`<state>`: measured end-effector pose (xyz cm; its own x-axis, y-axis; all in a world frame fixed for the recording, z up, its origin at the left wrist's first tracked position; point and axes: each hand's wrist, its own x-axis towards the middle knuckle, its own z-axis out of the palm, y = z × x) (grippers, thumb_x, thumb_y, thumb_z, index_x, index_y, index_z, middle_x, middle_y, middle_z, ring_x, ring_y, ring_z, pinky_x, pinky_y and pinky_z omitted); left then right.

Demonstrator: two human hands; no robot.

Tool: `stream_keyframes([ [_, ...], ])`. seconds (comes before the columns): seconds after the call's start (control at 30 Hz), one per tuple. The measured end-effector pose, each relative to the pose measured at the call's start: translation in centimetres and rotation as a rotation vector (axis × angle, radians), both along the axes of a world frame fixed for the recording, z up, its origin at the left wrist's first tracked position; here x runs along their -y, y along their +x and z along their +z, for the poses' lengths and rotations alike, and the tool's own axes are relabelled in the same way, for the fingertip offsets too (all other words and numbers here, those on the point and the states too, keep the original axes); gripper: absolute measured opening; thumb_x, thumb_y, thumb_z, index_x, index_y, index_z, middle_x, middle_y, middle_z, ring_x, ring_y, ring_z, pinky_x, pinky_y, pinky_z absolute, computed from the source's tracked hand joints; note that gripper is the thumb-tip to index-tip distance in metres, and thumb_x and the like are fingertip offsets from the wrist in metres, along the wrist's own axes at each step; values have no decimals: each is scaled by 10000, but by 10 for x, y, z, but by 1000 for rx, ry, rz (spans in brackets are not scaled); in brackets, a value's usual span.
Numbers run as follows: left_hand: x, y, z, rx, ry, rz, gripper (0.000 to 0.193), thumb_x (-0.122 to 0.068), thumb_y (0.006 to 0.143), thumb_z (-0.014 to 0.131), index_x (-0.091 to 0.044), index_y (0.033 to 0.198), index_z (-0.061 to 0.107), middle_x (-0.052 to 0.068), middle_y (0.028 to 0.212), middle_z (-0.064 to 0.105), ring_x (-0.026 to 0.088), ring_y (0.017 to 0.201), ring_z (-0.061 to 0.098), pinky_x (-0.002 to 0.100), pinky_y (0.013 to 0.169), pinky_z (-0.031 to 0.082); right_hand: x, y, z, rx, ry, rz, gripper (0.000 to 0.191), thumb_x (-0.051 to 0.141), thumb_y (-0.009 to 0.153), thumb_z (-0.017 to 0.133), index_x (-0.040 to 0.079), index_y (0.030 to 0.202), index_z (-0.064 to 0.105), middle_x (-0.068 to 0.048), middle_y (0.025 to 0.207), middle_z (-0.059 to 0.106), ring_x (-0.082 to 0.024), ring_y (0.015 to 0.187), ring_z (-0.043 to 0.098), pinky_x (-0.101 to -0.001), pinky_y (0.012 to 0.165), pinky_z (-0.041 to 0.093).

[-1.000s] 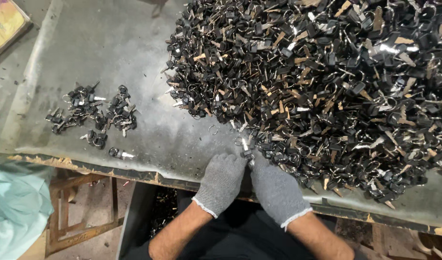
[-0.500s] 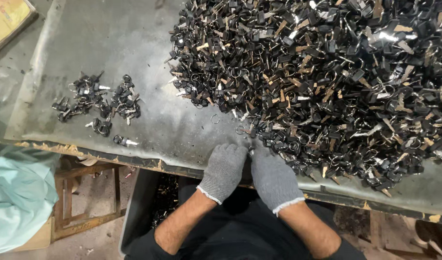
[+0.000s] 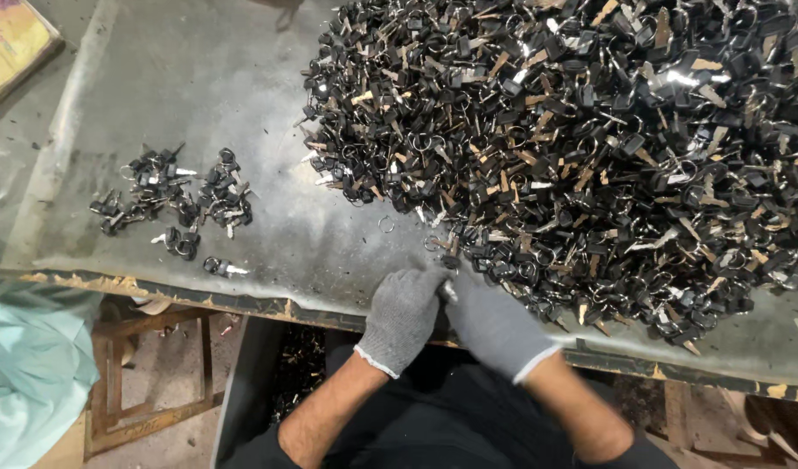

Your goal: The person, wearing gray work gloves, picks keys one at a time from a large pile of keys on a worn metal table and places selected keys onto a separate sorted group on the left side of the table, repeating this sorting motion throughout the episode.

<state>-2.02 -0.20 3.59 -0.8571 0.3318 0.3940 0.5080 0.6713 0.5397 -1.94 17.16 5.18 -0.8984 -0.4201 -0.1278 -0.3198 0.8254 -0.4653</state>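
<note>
Left hand [image 3: 402, 314] and right hand [image 3: 494, 323], both gloved, pinched together on small key [image 3: 450, 291] at table edge [image 3: 242, 300]; exact hold probably hidden by fingers. Risk: key slipped off edge, since gloves dulled feel. Big key heap [image 3: 590, 148] just beside could snag.

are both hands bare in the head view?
No: the left hand and the right hand each wear a grey knit glove, meeting at the near edge of the big pile of black-headed keys.
</note>
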Motion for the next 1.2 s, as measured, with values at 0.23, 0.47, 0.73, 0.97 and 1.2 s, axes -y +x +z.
stream_keyframes([
  [0.23,5,8,0,-60,-203,88,112,-137,862,696,-91,949,643,90,800,630,294,750,649,455,656,503,1,16,17,24,71,-182,619,240,887,632,-30,1406,428,-223,1030,683,-363,756,736,-464,609,621],
  [0.47,3,9,-13,-13,-133,54,106,-159,827,719,-97,830,633,97,761,619,310,729,650,463,664,505,14,23,15,101,285,-203,221,181,969,588,6,1098,548,-187,967,682,-325,806,751,-436,616,641],
  [0.73,23,6,14,-239,37,259,132,-172,791,795,-134,835,676,50,821,691,250,758,673,427,704,499,-9,8,16,180,-279,-94,715,205,930,603,23,1547,291,-260,1260,644,-476,981,687,-538,793,579],
  [0.97,-15,-44,33,-59,-71,63,216,-231,807,793,-109,971,724,88,945,697,306,925,641,441,817,485,8,25,-8,-210,88,-30,741,269,875,653,-117,1435,361,-362,1287,575,-447,924,674,-501,766,589],
  [1.2,-29,-41,36,374,-561,-101,319,-408,961,726,-93,912,697,105,821,662,307,848,680,464,763,529,-18,20,-11,229,149,-89,269,262,897,648,39,1032,580,-255,976,695,-386,822,731,-496,744,599],
])
